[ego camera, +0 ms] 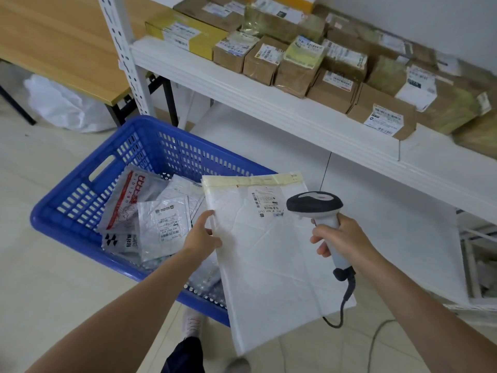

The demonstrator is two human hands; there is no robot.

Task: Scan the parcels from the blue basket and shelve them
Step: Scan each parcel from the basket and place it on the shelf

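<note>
Item: flat white padded mailer (pixel 269 259), held partly over the blue slatted plastic basket (pixel 80 189); left hand (pixel 200 238) pinches its left edge; right hand (pixel 341 238) grips grey-and-white corded handheld scanner (pixel 314 204), head just beside the printed barcode label (pixel 265 203). Advice: keep mailer flat, tilt head onto barcode
</note>
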